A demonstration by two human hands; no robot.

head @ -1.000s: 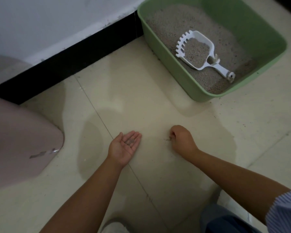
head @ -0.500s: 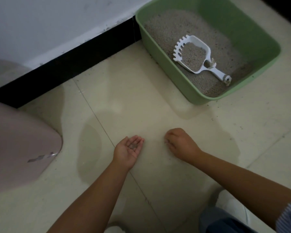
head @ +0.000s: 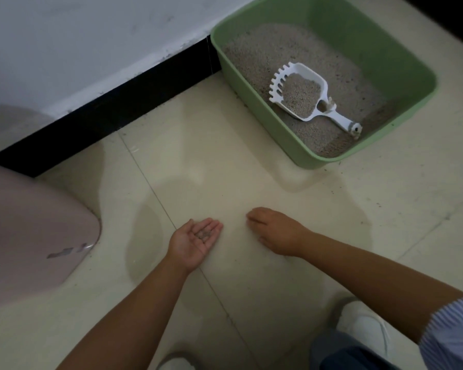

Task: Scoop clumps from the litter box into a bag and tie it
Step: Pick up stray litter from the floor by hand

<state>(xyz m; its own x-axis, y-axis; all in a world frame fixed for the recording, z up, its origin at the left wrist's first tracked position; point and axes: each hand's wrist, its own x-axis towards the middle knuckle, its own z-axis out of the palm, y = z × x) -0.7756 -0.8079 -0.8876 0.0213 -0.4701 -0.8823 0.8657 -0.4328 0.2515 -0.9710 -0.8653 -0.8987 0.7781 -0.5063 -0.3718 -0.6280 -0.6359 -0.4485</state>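
No legible txt or labels anywhere

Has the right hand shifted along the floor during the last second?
Yes. The right hand has slid leftward, toward the cupped left hand and the tile seam, fingers now flatter.

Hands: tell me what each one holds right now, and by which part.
The left hand lies palm up, cupping a few litter grains in its palm. The right hand rests fingertips-down on the floor tile; whether it pinches anything cannot be told.

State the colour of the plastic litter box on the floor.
Light green plastic litter box, seen best in the head view.
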